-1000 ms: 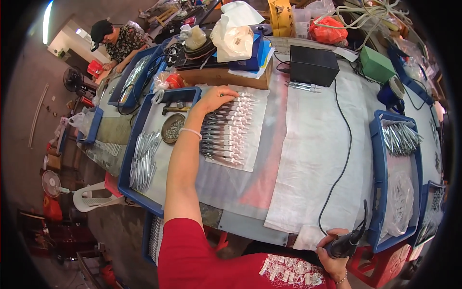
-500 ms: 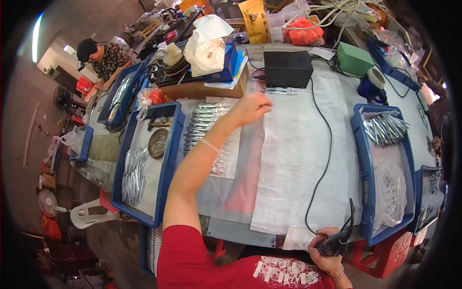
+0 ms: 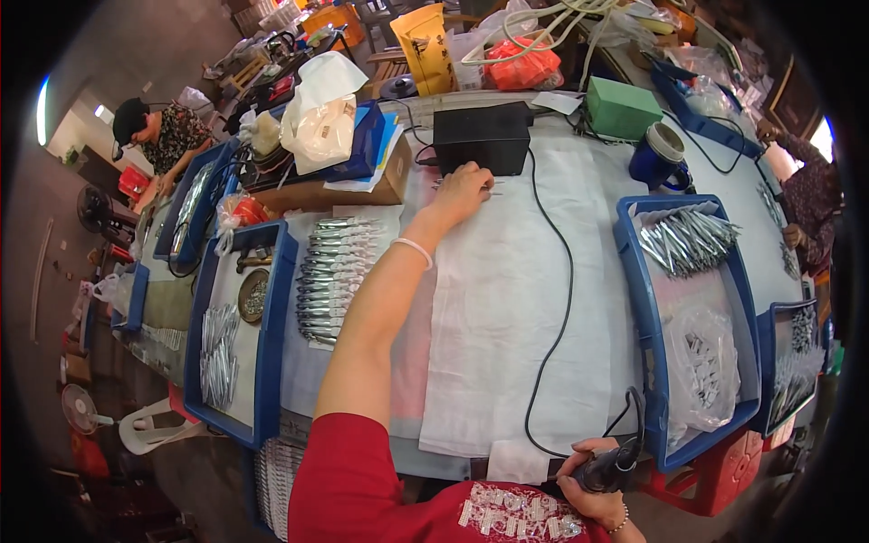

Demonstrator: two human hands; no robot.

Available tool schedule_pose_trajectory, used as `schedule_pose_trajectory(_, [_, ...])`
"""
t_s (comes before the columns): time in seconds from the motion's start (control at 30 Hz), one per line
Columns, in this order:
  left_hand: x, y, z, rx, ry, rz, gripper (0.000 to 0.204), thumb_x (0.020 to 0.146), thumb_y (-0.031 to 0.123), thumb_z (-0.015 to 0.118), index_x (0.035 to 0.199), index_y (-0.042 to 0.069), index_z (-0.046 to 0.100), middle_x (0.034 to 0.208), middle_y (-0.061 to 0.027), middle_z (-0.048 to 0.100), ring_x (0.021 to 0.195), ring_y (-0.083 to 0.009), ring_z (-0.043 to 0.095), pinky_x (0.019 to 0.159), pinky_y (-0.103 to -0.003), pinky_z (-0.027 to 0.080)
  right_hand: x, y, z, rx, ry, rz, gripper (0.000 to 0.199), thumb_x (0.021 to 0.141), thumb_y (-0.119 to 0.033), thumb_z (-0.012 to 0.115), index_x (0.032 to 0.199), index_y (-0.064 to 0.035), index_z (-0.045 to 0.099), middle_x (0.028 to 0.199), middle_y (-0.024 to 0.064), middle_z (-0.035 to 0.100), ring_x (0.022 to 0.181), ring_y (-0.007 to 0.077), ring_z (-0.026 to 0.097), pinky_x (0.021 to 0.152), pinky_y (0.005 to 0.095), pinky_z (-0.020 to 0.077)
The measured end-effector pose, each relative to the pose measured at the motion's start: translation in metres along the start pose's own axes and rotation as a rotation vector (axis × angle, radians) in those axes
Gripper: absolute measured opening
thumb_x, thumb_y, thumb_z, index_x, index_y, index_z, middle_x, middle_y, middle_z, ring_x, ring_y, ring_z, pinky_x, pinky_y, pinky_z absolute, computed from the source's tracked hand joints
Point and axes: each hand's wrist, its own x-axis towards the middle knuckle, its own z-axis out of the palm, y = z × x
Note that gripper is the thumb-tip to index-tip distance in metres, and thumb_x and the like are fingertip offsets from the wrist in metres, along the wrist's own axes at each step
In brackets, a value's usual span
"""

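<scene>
Well, shiny, thin and pale: silver metal sticks point(image 3: 437, 183), lying just in front of the black box point(image 3: 480, 140) on the white-covered surface point(image 3: 489, 317). Bent down over them, left grip point(image 3: 463, 192); cannot tell if holding any. Curled around a black handheld tool point(image 3: 611, 466), right grip point(image 3: 590, 498). Off to the left, neat rows of white-ended sticks point(image 3: 337, 281) beside a blue tray point(image 3: 279, 335). Winding down the middle, a loose black cord point(image 3: 568, 290). Mostly hidden under left grip, those first sticks; hard to see, the tool's tip.
</scene>
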Motion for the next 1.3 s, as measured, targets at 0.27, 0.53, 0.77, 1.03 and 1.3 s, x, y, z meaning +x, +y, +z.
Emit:
schedule_pose_trajectory(0.27, [-0.011, 0.004, 0.008, 0.218, 0.057, 0.004, 0.018, 0.080, 0.014, 0.066, 0.093, 0.008, 0.057, 0.094, -0.0085, 0.056, 0.096, -0.0297, 0.053, 0.075, -0.044, 0.042, -0.010, -0.002, -0.014, -0.062, -0.040, -0.063, 0.049, 0.067, 0.000, 0.073, 0.109, -0.0033, 0.048, 0.071, 0.0099, 0.064, 0.064, 0.0121, 0.059, 0.058, 0.0257, 0.0472])
schedule_pose_trajectory(0.53, [-0.062, 0.108, -0.059, -0.544, 0.315, -0.077, 0.017, 0.089, 0.011, 0.061, 0.099, 0.001, 0.050, 0.078, -0.0068, 0.061, 0.074, -0.0141, 0.061, 0.066, -0.029, 0.049, -0.034, -0.021, -0.010, -0.103, -0.030, -0.132, 0.051, 0.068, -0.002, 0.071, 0.111, -0.0068, 0.044, 0.072, 0.0065, 0.061, 0.066, 0.0130, 0.058, 0.062, 0.0263, 0.0472])
schedule_pose_trajectory(0.77, [-0.275, 0.255, -0.079, -1.263, -0.160, -0.587, 0.019, 0.093, 0.012, 0.057, 0.106, 0.001, 0.054, 0.086, -0.0031, 0.059, 0.073, -0.0084, 0.059, 0.068, -0.022, 0.051, -0.052, -0.004, -0.001, 0.003, -0.108, -0.198, 0.052, 0.075, -0.016, 0.072, 0.115, -0.0060, 0.041, 0.072, 0.0077, 0.057, 0.062, 0.0170, 0.057, 0.060, 0.0297, 0.0495])
schedule_pose_trajectory(1.03, [-0.392, 0.325, 0.000, -1.664, -0.269, -0.935, 0.026, 0.099, 0.021, 0.049, 0.105, -0.001, 0.061, 0.068, -0.0002, 0.055, 0.052, -0.0042, 0.046, 0.050, -0.018, 0.038, -0.060, -0.002, 0.021, 0.061, -0.050, -0.389, 0.061, 0.077, -0.035, 0.076, 0.117, -0.0078, 0.039, 0.071, 0.0048, 0.053, 0.059, 0.0176, 0.054, 0.059, 0.0331, 0.0451])
schedule_pose_trajectory(1.3, [-0.392, 0.329, 0.026, -1.952, -0.144, -0.980, 0.032, 0.100, 0.023, 0.046, 0.110, -0.003, 0.061, 0.066, 0.0020, 0.049, 0.054, -0.0039, 0.044, 0.051, -0.018, 0.037, -0.038, -0.007, 0.032, 0.044, -0.243, -0.739, 0.057, 0.081, -0.021, 0.071, 0.122, -0.0044, 0.035, 0.074, 0.0095, 0.059, 0.058, 0.0209, 0.061, 0.054, 0.0339, 0.0514])
